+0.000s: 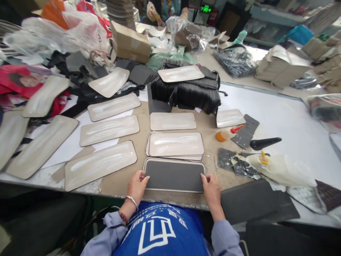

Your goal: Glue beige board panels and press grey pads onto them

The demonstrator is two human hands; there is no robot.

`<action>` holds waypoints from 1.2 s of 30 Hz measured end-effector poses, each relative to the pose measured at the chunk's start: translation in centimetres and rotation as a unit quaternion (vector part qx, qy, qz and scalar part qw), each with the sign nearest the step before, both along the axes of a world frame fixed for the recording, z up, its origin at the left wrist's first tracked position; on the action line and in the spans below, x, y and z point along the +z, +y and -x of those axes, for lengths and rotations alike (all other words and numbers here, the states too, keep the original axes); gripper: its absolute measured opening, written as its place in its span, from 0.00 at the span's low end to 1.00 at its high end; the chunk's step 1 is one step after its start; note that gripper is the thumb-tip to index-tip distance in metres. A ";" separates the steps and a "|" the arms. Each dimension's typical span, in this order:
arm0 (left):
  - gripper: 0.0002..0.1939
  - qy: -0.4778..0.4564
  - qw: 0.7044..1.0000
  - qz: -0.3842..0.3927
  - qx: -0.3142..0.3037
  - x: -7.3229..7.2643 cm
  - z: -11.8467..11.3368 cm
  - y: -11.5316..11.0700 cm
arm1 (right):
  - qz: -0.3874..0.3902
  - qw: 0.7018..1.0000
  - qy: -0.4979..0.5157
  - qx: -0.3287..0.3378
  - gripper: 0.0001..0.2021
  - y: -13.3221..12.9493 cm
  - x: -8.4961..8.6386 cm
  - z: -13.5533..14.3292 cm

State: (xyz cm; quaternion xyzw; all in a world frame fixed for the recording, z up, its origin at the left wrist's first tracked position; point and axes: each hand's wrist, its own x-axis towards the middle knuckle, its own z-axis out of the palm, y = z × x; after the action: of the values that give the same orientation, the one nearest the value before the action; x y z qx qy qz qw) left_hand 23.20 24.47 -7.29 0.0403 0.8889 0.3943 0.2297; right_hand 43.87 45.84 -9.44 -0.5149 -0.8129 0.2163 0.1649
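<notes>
Where the flat, dark grey rectangular sheet (174,176) lies at the near edge of the tabletop (285,122), its long axis runs along that edge; your left hand (137,185) pinches its left end, your right hand (212,186) its right, neither nearer. Just beyond lies a stack of cream, white-streaked, round-cornered panels (176,144).

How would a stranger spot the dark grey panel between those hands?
On the worktable, just beyond the blue apron, find the left hand and right hand. Between them lies the dark grey panel, held at both ends. Plain grey with pale edging around it, it differs from the white-streaked pieces beyond.
</notes>
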 end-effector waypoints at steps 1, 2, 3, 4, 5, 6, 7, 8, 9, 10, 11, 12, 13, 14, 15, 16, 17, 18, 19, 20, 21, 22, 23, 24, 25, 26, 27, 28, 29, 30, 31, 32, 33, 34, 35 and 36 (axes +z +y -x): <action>0.09 -0.002 1.000 0.004 -0.003 0.1 0.1 0.0 | -0.002 1.000 0.001 0.001 0.27 -0.1 -0.1 0.0; 0.09 -0.006 1.000 0.008 -0.005 0.3 0.2 0.0 | -0.004 1.000 0.001 0.003 0.26 -0.2 -0.2 0.1; 0.09 -0.010 1.000 0.011 -0.006 0.4 0.3 0.0 | -0.007 1.000 0.001 0.004 0.26 -0.2 -0.3 0.1; 0.09 -0.014 1.000 0.013 -0.007 0.5 0.4 0.0 | -0.008 1.000 0.001 0.004 0.25 -0.3 -0.4 0.1; 0.09 -0.016 1.000 0.014 -0.007 0.5 0.4 0.0 | -0.009 1.000 0.000 0.005 0.25 -0.3 -0.5 0.1; 0.09 -0.017 1.000 0.013 -0.006 0.6 0.4 0.0 | -0.010 1.000 -0.001 0.005 0.24 -0.3 -0.6 0.1; 0.09 -0.017 1.000 0.011 -0.004 0.6 0.5 0.0 | -0.010 1.000 -0.002 0.004 0.24 -0.3 -0.7 0.2; 0.09 -0.016 1.000 0.009 -0.004 0.5 0.5 0.0 | -0.011 1.000 -0.004 0.003 0.24 -0.3 -0.7 0.2; 0.09 -0.015 1.000 0.006 -0.004 0.4 0.5 0.0 | -0.011 1.000 -0.007 0.002 0.23 -0.3 -0.8 0.2; 0.09 -0.014 1.000 0.004 -0.006 0.3 0.5 -0.1 | -0.011 1.000 -0.008 0.001 0.23 -0.2 -0.8 0.2; 0.09 -0.013 1.000 0.001 -0.009 0.1 0.6 -0.1 | -0.011 1.000 -0.009 0.000 0.23 -0.2 -0.8 0.2; 0.09 -0.010 1.000 0.000 -0.012 0.0 0.6 -0.1 | -0.011 1.000 -0.009 -0.001 0.23 -0.1 -0.8 0.3; 0.09 -0.007 1.000 0.001 -0.015 -0.2 0.6 -0.2 | -0.011 1.000 -0.007 -0.002 0.22 -0.1 -0.8 0.3; 0.09 -0.003 1.000 0.002 -0.016 -0.3 0.6 -0.2 | -0.011 1.000 -0.005 -0.002 0.22 -0.1 -0.9 0.3; 0.09 0.000 1.000 0.002 -0.015 -0.5 0.6 -0.2 | -0.011 1.000 -0.003 -0.002 0.22 0.0 -0.9 0.3; 0.09 0.003 1.000 0.001 -0.014 -0.5 0.5 -0.2 | -0.009 1.000 -0.002 -0.002 0.23 0.0 -0.9 0.3; 0.08 0.004 1.000 -0.002 -0.011 -0.6 0.5 -0.2 | -0.007 1.000 -0.004 -0.001 0.23 0.1 -0.9 0.3; 0.08 0.005 1.000 -0.006 -0.007 -0.7 0.4 -0.2 | -0.006 1.000 -0.007 -0.001 0.23 0.2 -1.0 0.3; 0.08 0.005 1.000 -0.012 -0.004 -0.7 0.4 -0.2 | -0.004 1.000 -0.012 -0.002 0.24 0.2 -1.1 0.2; 0.07 0.005 1.000 -0.017 -0.001 -0.8 0.3 -0.2 | -0.002 1.000 -0.017 -0.004 0.25 0.3 -1.2 0.2; 0.07 0.002 1.000 -0.022 0.003 -0.9 0.3 -0.2 | -0.001 1.000 -0.021 -0.006 0.26 0.4 -1.3 0.1; 0.07 -0.001 1.000 -0.028 0.008 -1.0 0.3 -0.2 | 0.001 1.000 -0.025 -0.007 0.27 0.5 -1.4 0.1; 0.06 -0.006 0.999 -0.035 0.014 -1.1 0.3 -0.2 | 0.003 1.000 -0.027 -0.005 0.28 0.6 -1.5 0.0; 0.07 -0.011 0.999 -0.041 0.020 -1.2 0.4 -0.2 | 0.006 1.000 -0.028 -0.002 0.29 0.7 -1.5 0.0; 0.07 -0.016 0.998 -0.045 0.028 -1.3 0.4 -0.3 | 0.008 1.000 -0.029 0.003 0.29 0.7 -1.5 0.0; 0.07 -0.020 0.998 -0.049 0.034 -1.3 0.5 -0.3 | 0.007 1.000 -0.028 0.008 0.29 0.7 -1.5 0.0; 0.07 -0.024 0.998 -0.051 0.040 -1.3 0.5 -0.4 | 0.006 1.000 -0.028 0.013 0.30 0.7 -1.5 0.1; 0.07 -0.029 0.997 -0.053 0.045 -1.3 0.6 -0.4 | 0.003 0.999 -0.030 0.015 0.30 0.7 -1.4 0.1; 0.07 -0.037 0.997 -0.055 0.050 -1.2 0.7 -0.4 | 0.001 0.999 -0.033 0.013 0.30 0.6 -1.3 0.1; 0.08 -0.046 0.996 -0.057 0.053 -1.1 0.8 -0.5 | -0.001 0.999 -0.036 0.010 0.30 0.6 -1.2 0.2; 0.08 -0.053 0.995 -0.059 0.054 -1.1 0.9 -0.5 | -0.001 0.999 -0.040 0.006 0.30 0.5 -1.1 0.3; 0.08 -0.059 0.995 -0.061 0.053 -1.0 1.0 -0.5 | -0.001 0.999 -0.043 0.002 0.30 0.5 -1.0 0.3; 0.08 -0.062 0.995 -0.062 0.051 -1.0 1.1 -0.5 | 0.000 0.999 -0.045 -0.002 0.30 0.4 -0.9 0.4; 0.08 -0.063 0.995 -0.063 0.049 -1.0 1.2 -0.5 | 0.000 0.999 -0.046 -0.004 0.30 0.3 -0.8 0.5; 0.08 -0.063 0.995 -0.063 0.048 -1.0 1.3 -0.5 | 0.000 0.999 -0.046 -0.005 0.30 0.3 -0.8 0.5; 0.08 -0.062 0.995 -0.062 0.047 -1.1 1.3 -0.5 | 0.000 0.999 -0.046 -0.005 0.29 0.3 -0.7 0.6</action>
State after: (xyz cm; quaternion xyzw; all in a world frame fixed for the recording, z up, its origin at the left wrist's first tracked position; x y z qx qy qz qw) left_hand 21.86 23.93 -8.36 -0.0121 0.8474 0.4612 0.2628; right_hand 43.29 46.10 -10.13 -0.5281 -0.8173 0.1915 0.1279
